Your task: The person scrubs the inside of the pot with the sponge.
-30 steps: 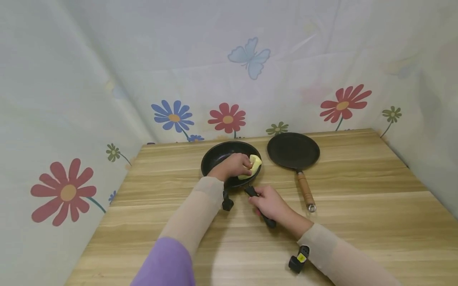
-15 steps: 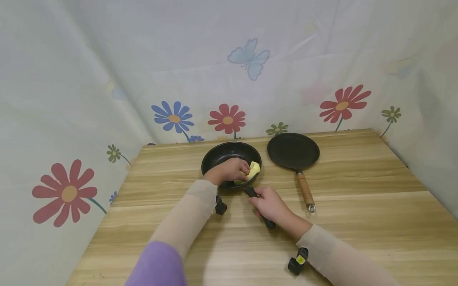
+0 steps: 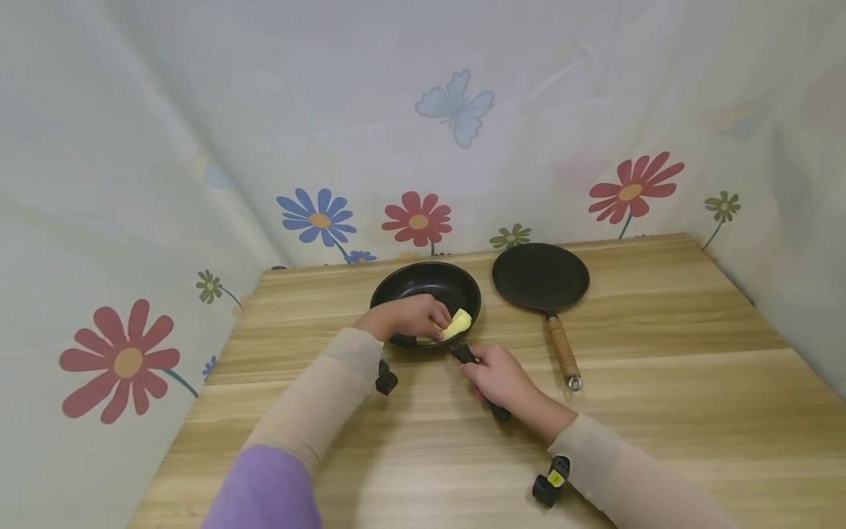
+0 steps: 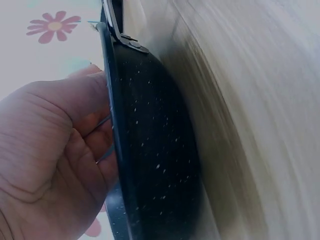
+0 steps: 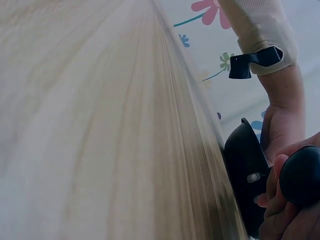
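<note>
The wooden table (image 3: 661,411) has a pale, streaky grain running crosswise. Behind it and at both sides hangs a whitish wall covering (image 3: 344,103), creased in places, printed with a pale blue butterfly (image 3: 454,108) and flowers (image 3: 417,219) in red, blue and green (the blue one (image 3: 318,217) stands left of the middle).

The frying pan (image 3: 426,276) sits near the table's back edge: round, deep and dark, with a curved outer wall flecked white in the left wrist view. A metal bracket (image 4: 131,44) joins its black handle (image 3: 500,413). Beside it, apart, lies a flat round pan (image 3: 540,275), matte black, with a turned wooden handle (image 3: 563,345) ending in a metal ring (image 3: 574,383).

The left hand (image 3: 416,316) reaches over the rim and pinches a soft, pale yellow cloth (image 3: 458,323) inside the frying pan, on the side toward the person. The right hand (image 3: 497,377) wraps firmly around the black handle.
</note>
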A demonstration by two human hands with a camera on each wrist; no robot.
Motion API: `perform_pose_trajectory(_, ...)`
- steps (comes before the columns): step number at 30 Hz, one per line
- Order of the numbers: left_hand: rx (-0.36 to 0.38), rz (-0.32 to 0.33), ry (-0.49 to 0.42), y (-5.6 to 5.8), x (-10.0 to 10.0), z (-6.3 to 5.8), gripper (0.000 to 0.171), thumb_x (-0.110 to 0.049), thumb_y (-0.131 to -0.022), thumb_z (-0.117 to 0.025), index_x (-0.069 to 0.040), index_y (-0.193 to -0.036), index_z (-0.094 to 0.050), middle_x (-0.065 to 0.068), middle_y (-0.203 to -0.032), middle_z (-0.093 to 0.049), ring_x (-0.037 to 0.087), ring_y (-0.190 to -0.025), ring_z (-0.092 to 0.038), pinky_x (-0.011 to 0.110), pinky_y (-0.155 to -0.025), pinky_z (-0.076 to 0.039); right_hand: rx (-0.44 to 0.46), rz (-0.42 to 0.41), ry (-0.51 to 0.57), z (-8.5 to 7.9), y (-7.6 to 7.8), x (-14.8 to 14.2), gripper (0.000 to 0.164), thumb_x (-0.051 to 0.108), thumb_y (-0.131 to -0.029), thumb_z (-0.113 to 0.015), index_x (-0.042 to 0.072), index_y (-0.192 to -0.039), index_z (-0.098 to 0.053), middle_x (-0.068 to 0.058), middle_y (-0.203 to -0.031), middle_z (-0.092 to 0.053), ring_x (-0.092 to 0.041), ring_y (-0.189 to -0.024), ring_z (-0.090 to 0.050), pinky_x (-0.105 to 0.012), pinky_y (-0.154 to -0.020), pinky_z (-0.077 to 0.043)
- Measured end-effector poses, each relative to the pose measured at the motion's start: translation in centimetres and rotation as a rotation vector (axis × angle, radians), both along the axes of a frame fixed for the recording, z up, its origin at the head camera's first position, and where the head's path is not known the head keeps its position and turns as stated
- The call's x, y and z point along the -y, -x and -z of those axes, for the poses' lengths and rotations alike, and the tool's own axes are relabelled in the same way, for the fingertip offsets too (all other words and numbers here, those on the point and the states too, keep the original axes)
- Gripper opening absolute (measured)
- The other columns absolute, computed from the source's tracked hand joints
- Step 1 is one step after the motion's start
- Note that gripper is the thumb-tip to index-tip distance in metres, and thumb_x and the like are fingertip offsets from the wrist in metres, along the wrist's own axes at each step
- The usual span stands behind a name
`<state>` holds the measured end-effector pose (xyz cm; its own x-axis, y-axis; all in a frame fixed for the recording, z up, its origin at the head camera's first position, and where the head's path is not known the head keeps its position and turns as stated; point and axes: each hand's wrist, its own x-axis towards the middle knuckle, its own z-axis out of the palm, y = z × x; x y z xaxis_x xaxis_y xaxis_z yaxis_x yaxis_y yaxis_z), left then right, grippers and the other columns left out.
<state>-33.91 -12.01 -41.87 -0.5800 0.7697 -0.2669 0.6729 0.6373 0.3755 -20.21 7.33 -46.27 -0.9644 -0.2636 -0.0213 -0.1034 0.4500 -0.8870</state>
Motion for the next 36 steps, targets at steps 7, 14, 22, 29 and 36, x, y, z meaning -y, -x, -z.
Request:
perform_pose_trajectory(7,0.049,0.011,0.023,0.2,0.5,-0.5,0.017,-0.009,-0.089,-0.075,-0.011,-0.104,-0.081,0.004,-0.123,-0.070,0.019,-0.122,-0.060,0.030,-0.105,-0.044,0.012,0.010,-0.007,-0.2,0.0,-0.3,0.013,0.013,-0.093,-0.063,0.004,-0.094,-0.072,0.001,-0.046,-0.052,-0.014,-0.041,-0.049,-0.029,-0.047,-0.038)
perform_pose_trajectory(14,0.125,0.010,0.101,0.1,0.9,-1.6,0.019,-0.008,-0.090,-0.073,-0.011,-0.072,-0.072,0.001,-0.115,-0.070,0.015,-0.116,-0.061,0.031,-0.104,-0.044,-0.002,0.012,-0.007,-0.3,-0.2,-0.3,0.017,0.014,-0.093,-0.063,0.003,-0.101,-0.073,0.002,-0.046,-0.051,-0.014,-0.040,-0.050,-0.029,-0.045,-0.041)
perform_pose_trajectory(22,0.263,-0.048,0.171,-0.3,1.8,-2.5,0.045,-0.006,-0.092,-0.071,-0.014,-0.057,-0.045,-0.006,-0.068,-0.042,0.012,-0.063,-0.034,0.027,-0.066,-0.033,-0.011,-0.018,-0.002,0.0,-0.2,0.0,0.016,0.015,-0.094,-0.063,0.002,-0.097,-0.073,0.002,-0.046,-0.051,-0.014,-0.040,-0.048,-0.029,-0.045,-0.040)
perform_pose_trajectory(29,0.238,-0.132,0.315,-0.2,2.3,-3.5,0.009,-0.013,-0.091,-0.073,-0.009,-0.084,-0.076,-0.007,-0.088,-0.065,0.010,-0.087,-0.056,0.028,-0.087,-0.046,-0.011,-0.015,-0.022,0.2,-0.3,0.0,0.017,0.016,-0.095,-0.063,0.005,-0.102,-0.072,0.002,-0.045,-0.051,-0.014,-0.039,-0.048,-0.030,-0.046,-0.040)
perform_pose_trajectory(36,0.206,-0.182,0.464,0.2,1.8,-4.4,0.024,-0.021,-0.088,-0.078,-0.022,-0.112,-0.079,-0.007,-0.122,-0.068,0.014,-0.120,-0.054,0.040,-0.111,-0.039,0.004,-0.005,-0.020,0.1,-0.4,-0.3,0.023,0.018,-0.095,-0.063,0.003,-0.110,-0.072,0.002,-0.046,-0.051,-0.014,-0.040,-0.049,-0.030,-0.047,-0.040)
